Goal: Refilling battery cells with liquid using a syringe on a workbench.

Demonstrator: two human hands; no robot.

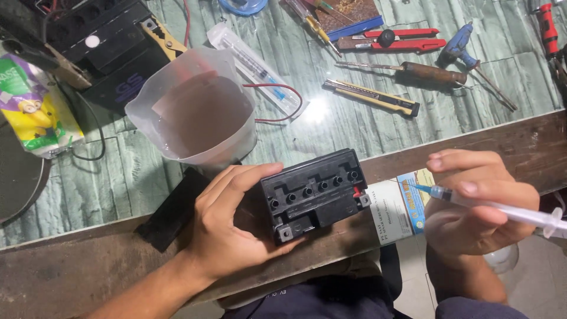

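My left hand (227, 227) clamps the small black battery (313, 192) at the table edge (88, 266), thumb under, fingers over its left end. I should hold it level, open ports up. Right of it, my right hand (475, 207) pinches a syringe (496, 208), needle aimed back toward the ports.

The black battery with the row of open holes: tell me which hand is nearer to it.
Left. The left hand grips the black battery at its left end; the right hand is apart to its right, holding a syringe.

Matt black plastic battery (316, 192), clear plastic syringe (502, 210)
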